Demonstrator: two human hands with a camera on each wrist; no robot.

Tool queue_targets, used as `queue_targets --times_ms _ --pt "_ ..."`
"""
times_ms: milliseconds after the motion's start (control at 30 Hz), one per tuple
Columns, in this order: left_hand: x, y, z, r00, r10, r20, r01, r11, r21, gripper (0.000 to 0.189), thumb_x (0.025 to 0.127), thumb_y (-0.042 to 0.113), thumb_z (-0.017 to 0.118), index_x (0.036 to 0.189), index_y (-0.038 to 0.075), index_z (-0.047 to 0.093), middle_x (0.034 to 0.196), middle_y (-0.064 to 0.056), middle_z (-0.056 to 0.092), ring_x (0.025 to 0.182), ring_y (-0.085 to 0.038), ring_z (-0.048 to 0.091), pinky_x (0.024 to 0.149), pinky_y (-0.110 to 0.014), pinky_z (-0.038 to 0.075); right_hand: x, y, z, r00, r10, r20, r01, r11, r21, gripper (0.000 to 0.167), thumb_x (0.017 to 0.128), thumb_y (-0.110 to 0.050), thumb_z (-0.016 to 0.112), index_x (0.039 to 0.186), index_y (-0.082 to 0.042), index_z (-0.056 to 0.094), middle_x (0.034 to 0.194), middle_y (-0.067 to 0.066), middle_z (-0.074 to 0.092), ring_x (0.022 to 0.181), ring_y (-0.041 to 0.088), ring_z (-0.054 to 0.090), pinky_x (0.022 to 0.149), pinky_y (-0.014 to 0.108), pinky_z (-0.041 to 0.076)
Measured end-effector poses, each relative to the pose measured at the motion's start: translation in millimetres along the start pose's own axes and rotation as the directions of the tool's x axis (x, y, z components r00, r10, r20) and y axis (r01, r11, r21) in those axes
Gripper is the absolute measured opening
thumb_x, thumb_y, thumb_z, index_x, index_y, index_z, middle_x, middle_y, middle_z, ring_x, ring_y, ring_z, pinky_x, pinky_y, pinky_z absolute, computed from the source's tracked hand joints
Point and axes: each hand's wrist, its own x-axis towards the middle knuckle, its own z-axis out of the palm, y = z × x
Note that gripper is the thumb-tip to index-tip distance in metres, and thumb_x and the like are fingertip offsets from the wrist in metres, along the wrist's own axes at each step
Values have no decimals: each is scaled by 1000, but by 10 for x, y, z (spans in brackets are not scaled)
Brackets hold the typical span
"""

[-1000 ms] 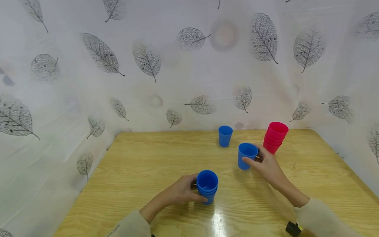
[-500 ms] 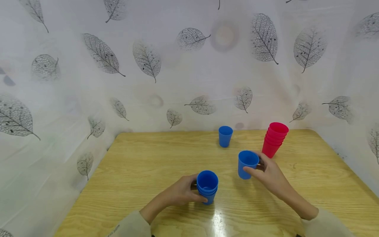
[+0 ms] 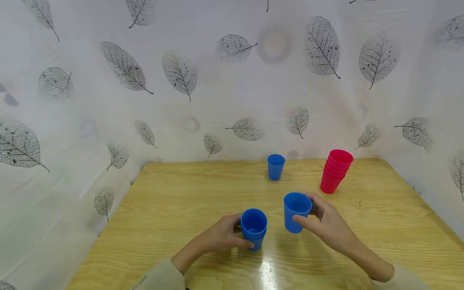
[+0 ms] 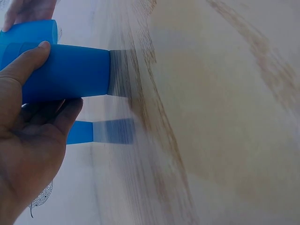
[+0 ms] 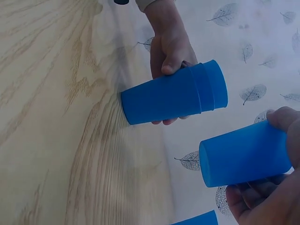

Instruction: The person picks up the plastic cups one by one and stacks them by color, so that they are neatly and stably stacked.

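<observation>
My left hand [image 3: 225, 233] grips a short stack of nested blue cups [image 3: 254, 229] standing on the table, thumb on the near side and fingers behind. In the right wrist view the stack's [image 5: 164, 96] base meets the wood and its rims show one inside another. A single blue cup [image 3: 296, 213] is held in my right hand [image 3: 328, 221], thumb at the front and fingers round the back. This cup [image 5: 246, 154] hangs above the table, to the right of the stack and a little farther back, mouth up.
Another blue cup [image 3: 275, 167] stands upright near the table's back edge. To its right is a stack of several red cups [image 3: 336, 171], leaning slightly. A pale curtain with leaf prints [image 3: 232, 80] hangs behind the wooden table [image 3: 181, 189].
My right hand has brought its blue cup nearer to me and, lately, leftward toward the held stack. The left hand and its stack have stayed in place.
</observation>
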Motion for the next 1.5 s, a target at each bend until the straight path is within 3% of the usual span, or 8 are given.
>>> queue_targets --times_ms 600,1267,1500 --pt "21 -7 -4 1000 0 -6 0 1000 13 61 87 8 84 142 11 57 132 1 66 125 -11 61 105 -23 47 -19 -265 32 985 -140 98 133 988 75 49 96 -6 72 141 -2 53 123 10 68 107 21 69 92 28 57" --pt "11 -28 -8 1000 6 2 -6 1000 -4 59 89 7 82 142 11 56 136 -3 65 125 -11 61 105 -24 48 172 -522 199 966 -231 116 217 968 123 55 93 -7 76 143 -6 54 128 4 67 114 21 68 97 29 55" --pt "1 -20 -12 1000 -6 -2 6 1000 19 63 90 10 82 146 11 53 138 -3 63 127 -13 60 106 -24 47 280 -589 313 945 -303 126 280 945 172 55 93 -6 77 142 -4 54 130 7 67 114 24 67 98 31 56"
